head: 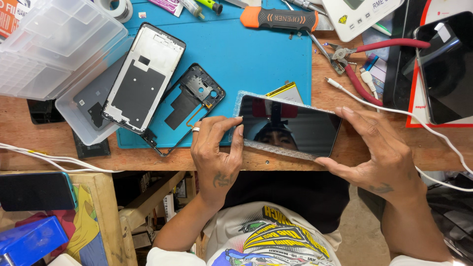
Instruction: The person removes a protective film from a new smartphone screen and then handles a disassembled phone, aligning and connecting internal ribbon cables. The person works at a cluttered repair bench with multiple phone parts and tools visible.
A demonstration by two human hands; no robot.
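A black phone screen panel lies on a piece of clear bubble wrap at the front edge of the wooden bench. My left hand grips its left end with thumb and fingers; a ring sits on one finger. My right hand holds its right end, fingers spread along the top and bottom edges. A yellow flat part pokes out from behind the panel.
On a blue mat lie a white phone frame and a black mid-frame. Clear plastic boxes stand at left. An orange-black opener tool, red pliers, a white cable and another phone are at right.
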